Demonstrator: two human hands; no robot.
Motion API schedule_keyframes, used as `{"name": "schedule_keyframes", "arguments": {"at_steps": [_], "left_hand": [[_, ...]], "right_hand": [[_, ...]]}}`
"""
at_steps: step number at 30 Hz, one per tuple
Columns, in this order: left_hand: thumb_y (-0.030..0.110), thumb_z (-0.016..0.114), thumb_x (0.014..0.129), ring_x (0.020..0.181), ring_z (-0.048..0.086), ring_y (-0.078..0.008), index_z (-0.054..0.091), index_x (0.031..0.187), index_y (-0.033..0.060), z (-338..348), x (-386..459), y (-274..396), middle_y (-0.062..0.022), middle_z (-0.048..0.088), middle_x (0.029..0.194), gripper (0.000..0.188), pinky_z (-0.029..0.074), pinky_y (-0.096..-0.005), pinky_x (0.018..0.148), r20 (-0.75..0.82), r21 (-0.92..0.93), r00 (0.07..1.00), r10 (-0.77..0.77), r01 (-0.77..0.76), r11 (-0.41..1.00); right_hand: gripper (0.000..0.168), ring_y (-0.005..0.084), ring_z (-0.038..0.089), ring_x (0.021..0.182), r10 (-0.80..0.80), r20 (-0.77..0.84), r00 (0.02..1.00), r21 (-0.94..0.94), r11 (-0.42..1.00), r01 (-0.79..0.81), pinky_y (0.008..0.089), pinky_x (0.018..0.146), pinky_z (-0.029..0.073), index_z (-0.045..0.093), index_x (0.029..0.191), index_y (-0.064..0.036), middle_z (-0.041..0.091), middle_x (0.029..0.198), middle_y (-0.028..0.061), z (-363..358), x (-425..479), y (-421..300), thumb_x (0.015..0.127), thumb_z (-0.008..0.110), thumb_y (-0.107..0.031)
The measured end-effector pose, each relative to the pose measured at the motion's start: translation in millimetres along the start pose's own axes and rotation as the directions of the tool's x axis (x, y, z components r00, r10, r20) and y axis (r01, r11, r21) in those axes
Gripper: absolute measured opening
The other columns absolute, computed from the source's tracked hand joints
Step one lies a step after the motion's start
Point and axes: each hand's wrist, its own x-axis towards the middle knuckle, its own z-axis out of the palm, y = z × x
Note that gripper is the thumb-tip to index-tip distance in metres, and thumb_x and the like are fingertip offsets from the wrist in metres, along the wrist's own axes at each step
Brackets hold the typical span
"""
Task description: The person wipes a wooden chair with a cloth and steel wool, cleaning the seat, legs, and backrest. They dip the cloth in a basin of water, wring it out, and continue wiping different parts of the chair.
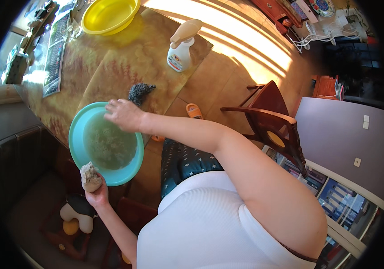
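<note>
A turquoise plastic basin point(74, 134) of cloudy, greyish water stands at the near edge of the marbled table point(111, 74). My left hand point(98, 196) holds a bunched, wet-looking off-white cloth point(90, 177) beside the basin's near rim. Over the far right rim is my right hand point(123, 114), palm down, fingers slightly bent and apart, with nothing visible in it; whether it touches the rim is unclear. Just beyond that hand lies a dark grey, fuzzy bundle point(140, 93) on the tabletop. A white spray bottle point(179, 59) with a beige trigger head stands farther back.
At the table's far side is a yellow plastic basin point(111, 16), near a patterned strip mat point(55, 53). A wooden armchair point(272, 114) and an orange slipper point(193, 110) are on the tiled floor to the right. A dark bench point(17, 144) borders the left.
</note>
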Motion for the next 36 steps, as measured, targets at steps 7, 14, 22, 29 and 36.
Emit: {"name": "schedule_keyframes", "arguments": {"at_steps": [7,14,22,29,36], "left_hand": [[0.045,0.053,0.098,0.118,0.056,-0.0298,0.053,0.133,0.0047,5,-33,-47,-0.0134,0.057,0.135,0.053,0.047,-0.0444,0.101,0.090,-0.036,0.992,0.084,-0.081,0.996],[0.032,0.069,0.091,0.119,0.049,-0.0289,0.053,0.134,0.0061,47,-80,-92,-0.0100,0.052,0.138,0.052,0.046,-0.0428,0.102,0.304,-0.120,0.948,-0.092,0.134,0.984],[0.040,0.058,0.096,0.129,0.051,-0.0325,0.049,0.138,0.0071,121,-122,-261,-0.0136,0.053,0.141,0.054,0.048,-0.0500,0.100,0.298,0.391,0.893,-0.336,0.207,0.897],[0.029,0.056,0.093,0.133,0.047,-0.0319,0.051,0.136,0.0057,216,-118,-463,-0.0127,0.050,0.144,0.049,0.043,-0.0514,0.106,0.270,0.542,0.685,-0.676,0.472,0.695],[0.029,0.052,0.097,0.129,0.051,-0.0308,0.046,0.139,0.0079,339,-83,-602,-0.0125,0.052,0.141,0.047,0.045,-0.0496,0.104,0.206,0.838,0.565,-0.799,0.320,0.442]], "right_hand": [[0.044,0.0334,0.048,0.130,0.135,-0.116,0.984,0.536,0.843,-0.053,0.0492,0.112,0.033,0.054,0.136,-0.017,0.053,0.138,0.0126,0,-16,42,0.092,0.054,-0.022],[0.038,0.0353,0.041,0.136,0.210,0.204,0.956,-0.132,0.974,-0.186,0.0595,0.104,0.038,0.060,0.127,-0.013,0.052,0.137,0.0123,59,-48,107,0.090,0.056,-0.020],[0.027,0.0299,0.058,0.112,0.207,0.056,0.977,0.203,0.956,-0.214,0.0422,0.085,0.056,0.068,0.104,-0.016,0.060,0.117,0.0087,20,-187,160,0.077,0.068,-0.015],[0.028,0.0325,0.058,0.111,0.908,0.011,0.418,0.521,0.351,-0.778,0.0467,0.090,0.052,0.065,0.108,-0.019,0.060,0.110,0.0093,-56,-389,296,0.080,0.067,-0.016],[0.026,0.0375,0.063,0.093,0.948,-0.287,-0.138,0.677,0.099,-0.729,0.0452,0.083,0.051,0.065,0.105,-0.013,0.063,0.099,0.0152,-45,-513,416,0.080,0.073,-0.016]]}}
